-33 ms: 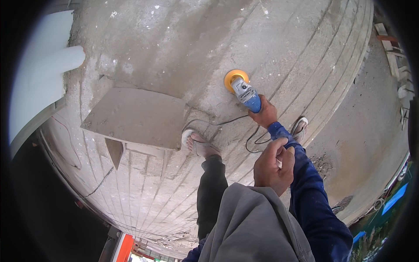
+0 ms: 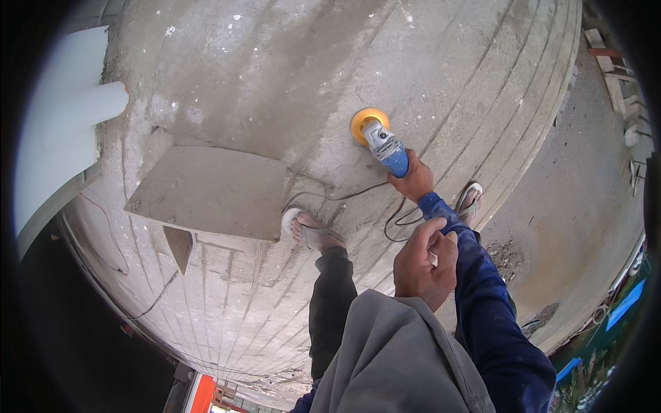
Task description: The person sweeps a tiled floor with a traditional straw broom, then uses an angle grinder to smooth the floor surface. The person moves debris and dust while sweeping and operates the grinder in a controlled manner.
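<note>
My right hand (image 2: pixel 412 177), in a blue sleeve, is wrapped round the blue rear body of an angle grinder (image 2: pixel 387 150). The grinder has a grey metal head and a round yellow disc (image 2: pixel 370 126) at its far end. Whether the disc touches the concrete floor (image 2: pixel 303 76) or hovers just over it, I cannot tell. Nearer to me, my left hand (image 2: pixel 425 265) is curled over the right forearm, with a small white thing (image 2: pixel 432 259) between its fingers. A grey cloth (image 2: pixel 392 351) hides the left wrist and arm.
A dark cord (image 2: pixel 354 195) loops over the floor between my sandalled feet. Left of them stands a dusty panel (image 2: pixel 213 189) on a low support. A white block with a rounded stub (image 2: pixel 103 103) is at far left. Rough timber pieces (image 2: pixel 606 76) lie beyond the right edge.
The whole view has shifted slightly. Both hands keep the same hold, and the grinder stays at nearly the same spot.
</note>
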A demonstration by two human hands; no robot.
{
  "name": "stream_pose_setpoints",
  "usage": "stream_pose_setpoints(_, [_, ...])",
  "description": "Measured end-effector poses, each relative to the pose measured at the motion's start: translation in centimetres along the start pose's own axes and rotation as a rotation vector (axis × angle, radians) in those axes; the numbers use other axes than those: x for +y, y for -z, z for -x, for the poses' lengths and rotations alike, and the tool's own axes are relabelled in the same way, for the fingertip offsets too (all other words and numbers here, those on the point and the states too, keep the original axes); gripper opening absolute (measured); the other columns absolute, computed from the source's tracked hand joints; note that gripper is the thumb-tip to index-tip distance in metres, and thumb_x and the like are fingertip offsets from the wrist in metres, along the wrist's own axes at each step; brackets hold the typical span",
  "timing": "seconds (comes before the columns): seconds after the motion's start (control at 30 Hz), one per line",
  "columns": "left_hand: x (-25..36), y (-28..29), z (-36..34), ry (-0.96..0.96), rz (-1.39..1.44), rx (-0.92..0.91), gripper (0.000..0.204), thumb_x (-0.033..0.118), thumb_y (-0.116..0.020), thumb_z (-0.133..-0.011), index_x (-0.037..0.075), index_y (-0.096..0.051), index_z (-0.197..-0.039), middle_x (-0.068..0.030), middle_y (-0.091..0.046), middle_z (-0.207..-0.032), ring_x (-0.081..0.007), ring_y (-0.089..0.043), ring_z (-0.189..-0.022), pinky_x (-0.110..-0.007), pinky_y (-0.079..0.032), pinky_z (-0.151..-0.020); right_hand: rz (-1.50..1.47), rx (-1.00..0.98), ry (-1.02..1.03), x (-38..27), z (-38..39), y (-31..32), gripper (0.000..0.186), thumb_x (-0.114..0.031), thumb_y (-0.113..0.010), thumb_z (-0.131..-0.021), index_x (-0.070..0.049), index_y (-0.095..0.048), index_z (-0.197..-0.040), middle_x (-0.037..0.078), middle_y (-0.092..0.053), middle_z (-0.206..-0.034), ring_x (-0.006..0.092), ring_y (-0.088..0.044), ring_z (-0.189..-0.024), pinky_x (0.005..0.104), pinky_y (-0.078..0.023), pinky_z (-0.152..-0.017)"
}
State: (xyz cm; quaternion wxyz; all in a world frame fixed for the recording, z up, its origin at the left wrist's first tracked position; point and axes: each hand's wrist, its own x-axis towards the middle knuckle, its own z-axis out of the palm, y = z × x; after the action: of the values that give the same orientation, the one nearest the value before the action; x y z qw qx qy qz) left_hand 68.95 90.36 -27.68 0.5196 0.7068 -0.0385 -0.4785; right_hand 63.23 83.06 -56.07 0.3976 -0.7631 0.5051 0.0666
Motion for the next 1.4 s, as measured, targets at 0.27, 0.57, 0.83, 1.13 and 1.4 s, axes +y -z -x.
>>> stream_pose_setpoints(0.27, [0.5,-0.8,-0.3,-0.038,-0.090,-0.057,0.028,0.003,-0.071,-0.102,0.001,-0.066,-0.129,-0.0042,-0.071,-0.095,-0.0088,-0.063,-0.082,-0.028,-0.052,-0.077,-0.402,0.197,-0.378,3.8,0.8,2.3,0.062,-0.033,-0.086,-0.077,-0.004,-0.060,-0.126,0.020,-0.077,-0.097,0.0390,-0.077,-0.089,0.0496,-0.060,-0.082])
stream_pose_setpoints(0.57, [1.0,-1.3,-0.8,-0.029,-0.190,-0.139,0.029,0.007,-0.074,-0.101,-0.001,-0.066,-0.128,-0.0054,-0.072,-0.096,-0.0103,-0.066,-0.086,-0.028,-0.054,-0.078,-0.472,0.417,-0.401,5.7,-7.2,6.7,0.062,-0.033,-0.087,-0.077,0.001,-0.061,-0.122,0.021,-0.077,-0.098,0.0324,-0.078,-0.088,0.0442,-0.061,-0.080])
stream_pose_setpoints(0.83, [0.7,-4.8,-2.5,-0.064,-0.139,-0.147,0.030,0.005,-0.077,-0.099,-0.001,-0.066,-0.126,-0.0057,-0.070,-0.088,-0.0102,-0.062,-0.076,-0.029,-0.053,-0.071,-0.318,0.149,-0.338,2.6,-3.9,3.3,0.071,-0.036,-0.085,-0.077,-0.008,-0.057,-0.135,0.027,-0.077,-0.112,0.0461,-0.075,-0.106,0.0528,-0.059,-0.092])
stream_pose_setpoints(1.13, [0.7,-4.0,-3.3,-0.052,-0.193,-0.153,0.028,0.012,-0.075,-0.101,-0.001,-0.066,-0.125,-0.0117,-0.073,-0.089,-0.0166,-0.069,-0.078,-0.033,-0.055,-0.071,-0.570,0.429,-0.468,6.3,-9.1,8.1,0.064,-0.032,-0.087,-0.077,0.000,-0.060,-0.125,0.022,-0.076,-0.102,0.0326,-0.078,-0.090,0.0452,-0.062,-0.078])
stream_pose_setpoints(1.4, [0.3,-4.7,-3.5,-0.012,-0.147,-0.134,0.027,0.010,-0.076,-0.100,0.000,-0.067,-0.124,-0.0084,-0.070,-0.086,-0.0134,-0.063,-0.074,-0.031,-0.053,-0.069,-0.515,0.217,-0.468,3.4,-5.3,4.6,0.068,-0.036,-0.086,-0.077,-0.004,-0.058,-0.130,0.023,-0.076,-0.101,0.0389,-0.078,-0.094,0.0492,-0.061,-0.082])
